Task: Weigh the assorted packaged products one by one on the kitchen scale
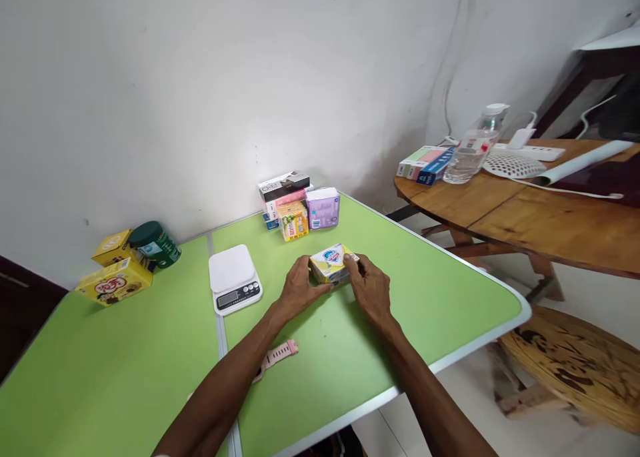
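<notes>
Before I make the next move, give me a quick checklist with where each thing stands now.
1. Left hand in contact with the yellow-and-white box: ok.
2. Right hand in contact, thumb on the box's top: ok.
3. Box apart from the orange pack behind it: ok.
4. Pink watch strap fully in view: not ok, the left forearm hides part.
5. Scale display readable: cannot tell, too small.
6. Box's underside against the green tabletop: cannot tell.
</notes>
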Action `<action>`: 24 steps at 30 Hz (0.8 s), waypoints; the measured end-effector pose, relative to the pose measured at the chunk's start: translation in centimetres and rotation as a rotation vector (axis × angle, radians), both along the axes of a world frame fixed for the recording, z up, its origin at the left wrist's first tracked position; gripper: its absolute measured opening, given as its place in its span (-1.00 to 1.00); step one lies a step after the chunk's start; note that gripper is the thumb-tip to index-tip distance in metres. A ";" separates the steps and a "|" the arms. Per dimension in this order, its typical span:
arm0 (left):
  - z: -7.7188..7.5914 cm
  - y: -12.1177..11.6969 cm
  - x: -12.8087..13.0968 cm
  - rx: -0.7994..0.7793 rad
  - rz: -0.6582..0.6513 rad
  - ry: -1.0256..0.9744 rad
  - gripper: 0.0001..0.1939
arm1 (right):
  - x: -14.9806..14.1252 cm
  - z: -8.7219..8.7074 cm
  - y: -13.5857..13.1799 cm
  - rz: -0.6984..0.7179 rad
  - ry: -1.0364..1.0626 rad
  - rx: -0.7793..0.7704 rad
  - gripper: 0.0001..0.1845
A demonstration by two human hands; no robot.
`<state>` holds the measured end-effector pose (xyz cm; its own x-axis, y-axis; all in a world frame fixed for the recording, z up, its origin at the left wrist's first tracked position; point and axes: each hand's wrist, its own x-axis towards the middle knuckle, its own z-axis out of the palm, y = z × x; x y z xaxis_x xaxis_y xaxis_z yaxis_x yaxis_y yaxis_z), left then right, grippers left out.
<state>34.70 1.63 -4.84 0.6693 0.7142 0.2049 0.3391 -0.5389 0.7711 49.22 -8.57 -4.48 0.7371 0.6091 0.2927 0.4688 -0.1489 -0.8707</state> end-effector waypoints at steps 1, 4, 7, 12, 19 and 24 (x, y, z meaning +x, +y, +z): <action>0.1 0.0 -0.5 0.008 -0.002 0.006 -0.51 | -0.7 0.0 0.0 -0.008 0.007 0.006 -0.08; 1.1 0.5 -2.7 0.054 -0.038 -0.001 -0.54 | -2.6 0.2 0.3 -0.015 0.029 0.021 -0.07; 3.3 1.7 -6.2 0.122 -0.027 0.000 -0.60 | -5.2 1.1 1.8 0.051 0.037 0.063 -0.16; 7.4 4.7 -14.2 0.156 0.126 0.043 -0.60 | -11.1 3.7 7.2 0.325 0.039 0.174 -0.39; 7.0 8.2 -21.5 0.038 0.206 -0.010 -0.55 | -16.9 3.4 12.6 0.477 -0.123 0.195 -0.45; 5.6 9.7 -22.6 -0.047 0.148 -0.028 -0.53 | -17.0 2.0 13.1 0.522 -0.127 0.191 -0.44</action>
